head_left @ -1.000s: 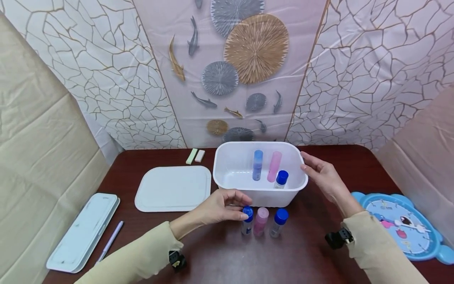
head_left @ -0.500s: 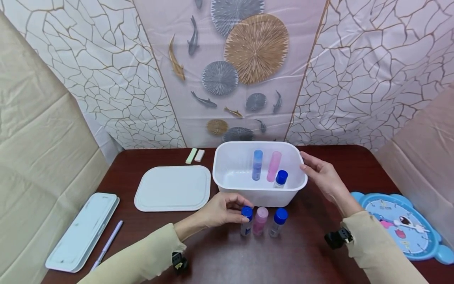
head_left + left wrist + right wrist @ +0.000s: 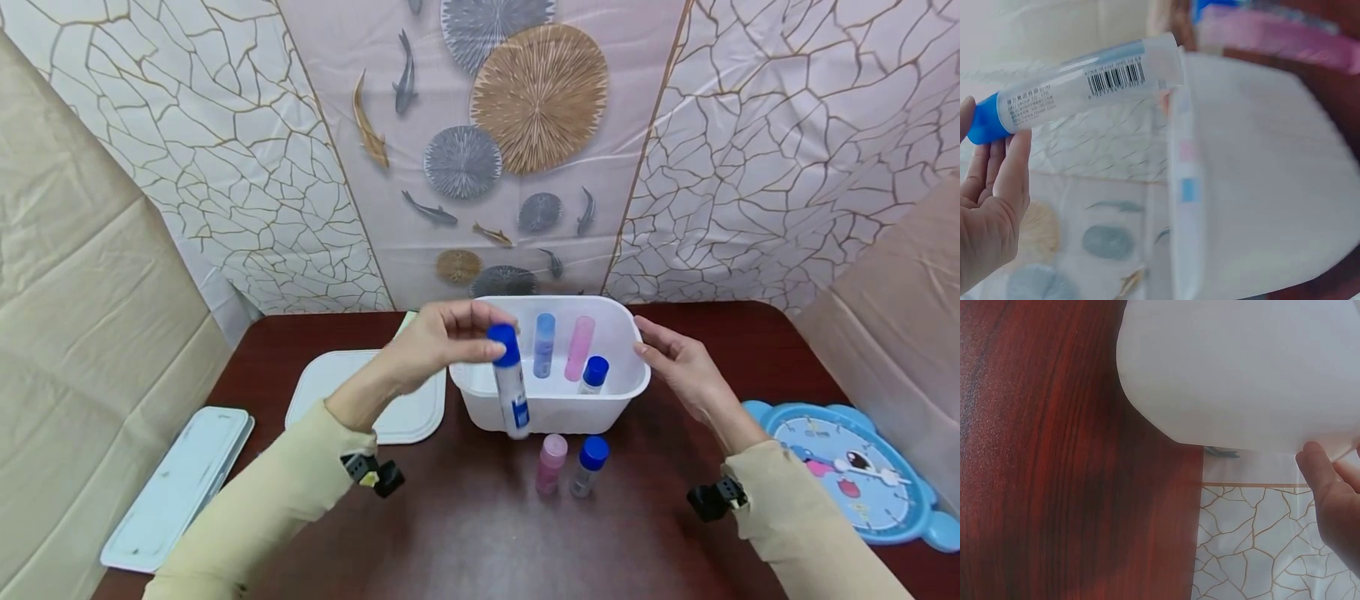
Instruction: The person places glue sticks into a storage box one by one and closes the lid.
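Observation:
My left hand (image 3: 442, 337) pinches the blue cap of a clear glue stick (image 3: 513, 392) between thumb and fingers. The stick hangs tilted before the front left wall of a white plastic bin (image 3: 555, 414); in the left wrist view its barcode label faces the camera. Inside the bin stand a light-blue glue stick (image 3: 544, 346), a pink one (image 3: 580, 348) and a blue-capped one (image 3: 594, 375). In front of it, a pink glue stick (image 3: 551, 464) and a blue-capped glue stick (image 3: 588, 467) stand upright on the table. My right hand (image 3: 686, 371) touches the bin's right end with fairly straight fingers.
A white lid (image 3: 330, 379) lies left of the bin, partly behind my left arm. Farther left is a long white case (image 3: 176, 487). A blue cartoon clock-like board (image 3: 843, 471) lies at the right. A patterned cloth backdrop (image 3: 480, 167) hangs behind the table.
My left hand has lifted the leftmost blue-capped glue stick off the table, up and slightly left toward the bin's front rim. The right hand stays at the bin's right end.

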Available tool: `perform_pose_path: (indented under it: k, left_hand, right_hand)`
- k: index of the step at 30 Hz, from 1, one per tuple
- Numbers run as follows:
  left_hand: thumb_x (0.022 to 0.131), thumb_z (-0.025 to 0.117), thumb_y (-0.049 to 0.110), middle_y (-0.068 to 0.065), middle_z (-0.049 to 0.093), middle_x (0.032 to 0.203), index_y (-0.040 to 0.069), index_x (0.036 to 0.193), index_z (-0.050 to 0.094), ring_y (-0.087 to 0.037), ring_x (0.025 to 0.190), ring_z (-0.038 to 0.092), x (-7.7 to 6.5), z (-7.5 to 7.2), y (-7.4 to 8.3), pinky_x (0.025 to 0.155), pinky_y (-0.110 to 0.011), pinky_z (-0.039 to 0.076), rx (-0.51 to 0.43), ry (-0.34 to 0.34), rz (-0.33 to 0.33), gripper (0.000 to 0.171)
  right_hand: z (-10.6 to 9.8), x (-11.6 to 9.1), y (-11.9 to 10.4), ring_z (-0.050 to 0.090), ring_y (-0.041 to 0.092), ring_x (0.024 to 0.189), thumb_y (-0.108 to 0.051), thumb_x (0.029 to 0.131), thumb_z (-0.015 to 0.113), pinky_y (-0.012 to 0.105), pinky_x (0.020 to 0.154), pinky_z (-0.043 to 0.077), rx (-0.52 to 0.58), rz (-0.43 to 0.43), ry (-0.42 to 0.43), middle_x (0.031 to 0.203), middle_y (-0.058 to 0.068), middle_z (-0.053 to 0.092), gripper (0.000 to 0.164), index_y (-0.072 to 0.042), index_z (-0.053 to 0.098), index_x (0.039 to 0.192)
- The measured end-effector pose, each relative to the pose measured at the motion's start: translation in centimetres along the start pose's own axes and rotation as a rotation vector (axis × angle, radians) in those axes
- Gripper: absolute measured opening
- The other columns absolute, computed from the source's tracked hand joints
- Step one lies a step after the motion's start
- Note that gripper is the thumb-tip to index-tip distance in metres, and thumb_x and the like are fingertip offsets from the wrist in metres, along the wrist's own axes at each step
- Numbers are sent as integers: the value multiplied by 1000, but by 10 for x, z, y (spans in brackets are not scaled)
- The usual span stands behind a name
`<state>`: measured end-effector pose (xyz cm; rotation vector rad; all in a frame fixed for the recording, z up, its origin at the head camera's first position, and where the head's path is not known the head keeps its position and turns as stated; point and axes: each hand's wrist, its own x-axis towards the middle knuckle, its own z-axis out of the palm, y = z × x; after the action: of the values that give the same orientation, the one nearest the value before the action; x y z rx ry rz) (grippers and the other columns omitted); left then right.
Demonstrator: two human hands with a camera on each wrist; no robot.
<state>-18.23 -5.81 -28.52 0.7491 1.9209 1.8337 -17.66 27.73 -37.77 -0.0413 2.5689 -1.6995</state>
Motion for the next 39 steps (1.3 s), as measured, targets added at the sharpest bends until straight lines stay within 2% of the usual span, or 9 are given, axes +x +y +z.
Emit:
perform_pose_path:
  k: [3,5,9,14,19,23,29,34,39]
  left_hand:
    - [85,64,-3,-2,67,94,-7,116,59,-11,83,63,15,-5,6,81,-29,54,0,68,19,32]
    - [85,65,-1,-2,67,92,-5,116,60,-11,83,63,26,-4,2,81,-29,55,14,109,20,32]
    - [83,68,-1,-1,68,91,-4,115,61,-9,81,63,46,5,-27,82,-28,54,4,149,-30,33]
    - [82,68,-3,-6,68,93,-6,114,61,-6,77,63,61,16,-68,81,-27,54,14,132,-110,33]
    - [81,70,-2,-14,67,96,-5,112,63,-5,75,61,71,25,-88,74,-20,53,95,97,-144,32]
    - [79,71,-4,-16,67,96,-6,110,63,-5,73,59,77,29,-93,69,-19,51,140,67,-154,31]
    - [79,72,-2,-14,67,98,-3,108,65,-8,79,60,82,32,-95,72,-21,53,227,26,-181,30]
    - [80,71,-3,-16,66,100,-4,109,64,-10,82,60,85,35,-95,74,-21,53,231,19,-178,30]
    - [80,70,-3,-17,65,103,-4,111,63,-12,86,61,86,36,-95,78,-21,53,242,17,-167,32]
  right_hand:
    - [0,0,0,40,39,130,-29,97,51,28,91,43,-3,6,1,149,20,32,61,-8,25,148]
    - [0,0,0,40,39,130,-29,97,51,30,92,43,-4,10,6,149,20,32,61,-8,25,148]
    - [0,0,0,41,38,129,-29,97,50,27,91,44,4,18,12,149,20,32,61,-8,25,148]
    - [4,0,1,41,38,129,-28,98,51,26,91,44,17,21,3,149,20,31,60,-7,25,148]
    - [4,0,1,40,38,130,-26,98,50,29,92,42,24,29,4,150,20,31,59,-7,25,148]
    - [4,0,1,39,37,131,-26,98,50,30,93,42,27,38,7,150,19,31,59,-8,25,148]
    - [3,-1,0,39,37,131,-28,98,50,30,93,42,15,31,13,150,19,32,59,-8,26,148]
    - [2,-1,-1,40,38,130,-26,98,50,24,91,43,22,15,15,149,20,32,59,-7,26,148]
    - [1,-1,0,40,37,130,-27,98,50,28,92,42,12,24,15,149,20,32,59,-8,26,148]
